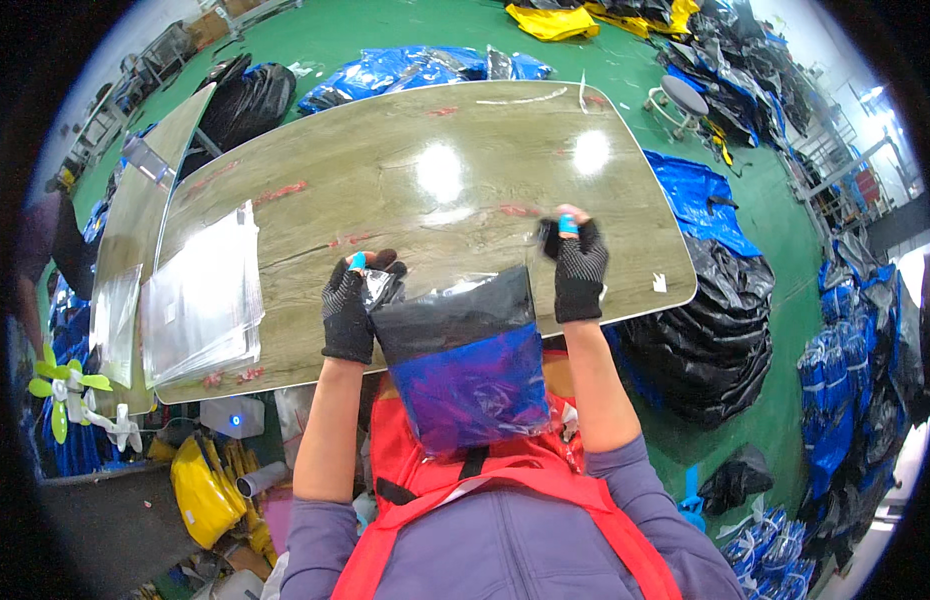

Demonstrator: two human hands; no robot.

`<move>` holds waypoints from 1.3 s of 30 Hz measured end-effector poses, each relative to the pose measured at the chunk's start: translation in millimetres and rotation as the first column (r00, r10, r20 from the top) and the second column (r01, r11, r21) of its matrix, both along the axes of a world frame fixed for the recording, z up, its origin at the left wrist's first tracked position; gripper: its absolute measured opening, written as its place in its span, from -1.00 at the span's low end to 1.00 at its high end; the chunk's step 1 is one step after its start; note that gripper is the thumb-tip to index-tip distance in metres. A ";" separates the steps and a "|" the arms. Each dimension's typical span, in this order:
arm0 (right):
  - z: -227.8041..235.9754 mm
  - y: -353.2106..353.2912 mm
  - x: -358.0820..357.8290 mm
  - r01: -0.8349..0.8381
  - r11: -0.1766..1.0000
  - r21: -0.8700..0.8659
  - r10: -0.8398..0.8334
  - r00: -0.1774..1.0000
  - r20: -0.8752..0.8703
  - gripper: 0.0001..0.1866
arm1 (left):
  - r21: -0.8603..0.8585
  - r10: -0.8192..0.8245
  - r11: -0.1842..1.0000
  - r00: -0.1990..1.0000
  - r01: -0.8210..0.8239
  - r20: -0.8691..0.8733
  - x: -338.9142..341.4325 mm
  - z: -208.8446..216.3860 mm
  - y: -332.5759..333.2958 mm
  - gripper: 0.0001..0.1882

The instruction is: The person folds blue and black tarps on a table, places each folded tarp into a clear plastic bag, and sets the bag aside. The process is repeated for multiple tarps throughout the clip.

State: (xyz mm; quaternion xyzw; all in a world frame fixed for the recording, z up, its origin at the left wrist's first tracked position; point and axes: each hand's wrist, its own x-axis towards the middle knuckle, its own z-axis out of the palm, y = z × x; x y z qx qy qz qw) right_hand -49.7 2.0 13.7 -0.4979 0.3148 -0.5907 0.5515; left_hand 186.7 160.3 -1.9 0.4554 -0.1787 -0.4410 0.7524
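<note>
A folded black-and-blue sheet lies inside a clear plastic bag (470, 375), tilted between the table's near edge and my red apron (485, 470). Crumpled clear film at the bag's upper left corner is pinched by my left hand (347, 310), in a black dotted glove with bare fingertips and blue tape on a finger. My right hand (581, 262), gloved the same way and slightly blurred, is raised above the table just past the bag's upper right corner. Its fingers are closed; what they hold, if anything, I cannot make out.
The wood-patterned table (355, 180) carries a stack of clear plastic bags (205, 300) at left. A green clip fan (65, 385) is left of it. Black bundles (700, 330), blue sheets (395, 72) and a stool (682, 98) surround it. Another person (50, 240) stands far left.
</note>
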 end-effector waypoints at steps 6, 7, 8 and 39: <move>59.1 30.7 80.2 -0.610 0.514 -0.603 0.012 0.708 -0.706 -0.63 | -0.015 -0.093 0.995 0.978 0.097 0.185 4.5 7.9 -1.8 -0.62; 69.8 33.0 95.6 -0.703 0.500 -0.505 -0.049 0.560 -0.827 -0.62 | 0.037 -0.084 0.996 0.970 0.078 0.230 5.4 11.0 -0.9 -0.63; 78.5 32.1 107.9 -0.749 0.500 -0.434 -0.068 0.466 -0.882 -0.69 | 0.043 -0.097 0.995 0.954 0.088 0.283 6.4 14.6 -0.4 -0.63; 28.9 -6.1 -75.3 -0.876 0.403 -0.265 0.342 0.413 -0.844 -0.66 | 0.234 -0.369 0.906 0.386 0.353 0.846 23.7 25.7 88.2 -0.75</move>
